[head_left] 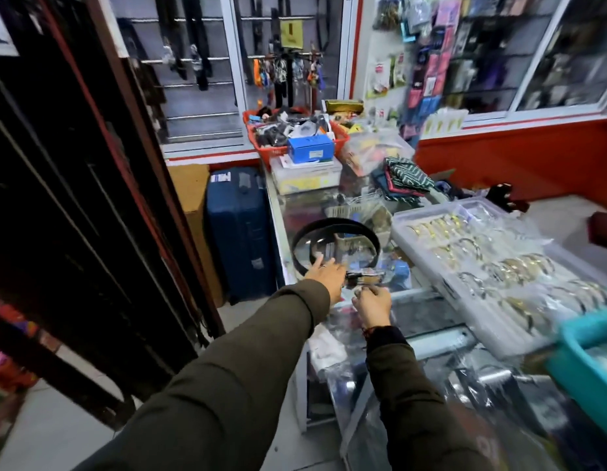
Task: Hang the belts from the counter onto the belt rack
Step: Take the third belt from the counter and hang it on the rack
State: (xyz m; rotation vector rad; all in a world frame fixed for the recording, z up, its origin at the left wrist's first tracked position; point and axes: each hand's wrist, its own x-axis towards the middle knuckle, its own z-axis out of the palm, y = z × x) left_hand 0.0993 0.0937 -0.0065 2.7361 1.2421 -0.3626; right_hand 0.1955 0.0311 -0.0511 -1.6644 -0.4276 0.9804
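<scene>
A black belt (332, 223) lies in a wide loop on the glass counter (427, 322). Its buckle end (363, 278) sits between my two hands. My left hand (324, 275) reaches over the near edge of the loop with fingers spread, touching the strap. My right hand (371, 302) is closed on the buckle end just to the right. The belt rack (91, 198), a tall dark frame full of hanging dark belts, stands at the left.
A clear tray of bangles (492, 263) fills the counter to the right, with a teal bin (587, 362) at the near right. Behind the belt are a red basket (271, 149), a blue box (310, 147) and folded cloth (405, 178). A blue suitcase (239, 232) stands on the floor.
</scene>
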